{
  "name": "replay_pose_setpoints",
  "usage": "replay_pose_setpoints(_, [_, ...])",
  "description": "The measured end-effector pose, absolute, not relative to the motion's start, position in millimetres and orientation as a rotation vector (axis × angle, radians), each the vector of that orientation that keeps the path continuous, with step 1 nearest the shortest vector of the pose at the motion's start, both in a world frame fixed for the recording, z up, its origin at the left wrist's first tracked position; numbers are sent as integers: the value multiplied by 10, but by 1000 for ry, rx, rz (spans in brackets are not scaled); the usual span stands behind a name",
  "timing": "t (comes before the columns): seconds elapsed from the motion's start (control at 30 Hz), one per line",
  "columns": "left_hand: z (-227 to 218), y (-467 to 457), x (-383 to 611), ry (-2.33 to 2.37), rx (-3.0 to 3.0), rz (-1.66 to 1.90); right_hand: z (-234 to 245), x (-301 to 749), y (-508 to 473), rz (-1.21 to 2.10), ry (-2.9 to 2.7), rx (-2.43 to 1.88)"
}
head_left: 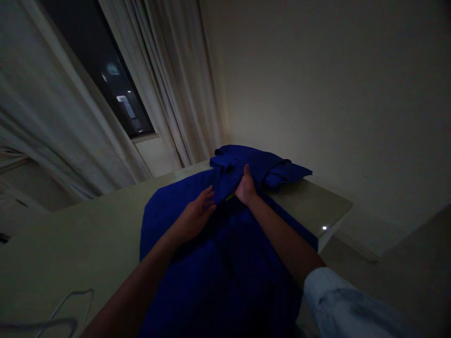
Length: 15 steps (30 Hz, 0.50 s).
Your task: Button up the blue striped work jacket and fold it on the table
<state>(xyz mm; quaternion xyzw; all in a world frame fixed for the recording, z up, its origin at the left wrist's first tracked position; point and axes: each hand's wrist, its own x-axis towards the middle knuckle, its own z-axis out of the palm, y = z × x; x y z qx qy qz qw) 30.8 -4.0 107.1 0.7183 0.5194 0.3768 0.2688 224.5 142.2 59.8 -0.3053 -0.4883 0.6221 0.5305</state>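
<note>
A dark blue garment (197,277) lies spread over a pale table (88,225), its far end bunched into a heap at the table's back edge. My left hand (195,216) rests on the cloth near the middle, fingers stretched out and pointing toward the heap. My right hand (245,187) is just beyond it, fingers closed on a fold of the blue garment at the foot of the heap. A small greenish patch shows between the two hands.
A thin white wire, perhaps a hanger (66,305), lies at the table's near left. Pale curtains (165,80) frame a dark window (105,70) behind the table. A bare wall stands to the right, with floor below the table's right corner (347,204).
</note>
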Motion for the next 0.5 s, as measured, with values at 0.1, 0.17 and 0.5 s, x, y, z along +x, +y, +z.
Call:
replay_pose_setpoints(0.1, [934, -155, 186, 1629, 1890, 980, 515, 2540, 1661, 1131, -1136, -1075])
replay_pose_setpoints(0.17, [835, -258, -172, 2038, 1889, 922, 468, 2699, 1749, 901, -1277, -1314])
replay_pose_setpoints(0.5, [110, -555, -1451, 2691, 1484, 453, 448, 3200, 1861, 117, -1403, -1638])
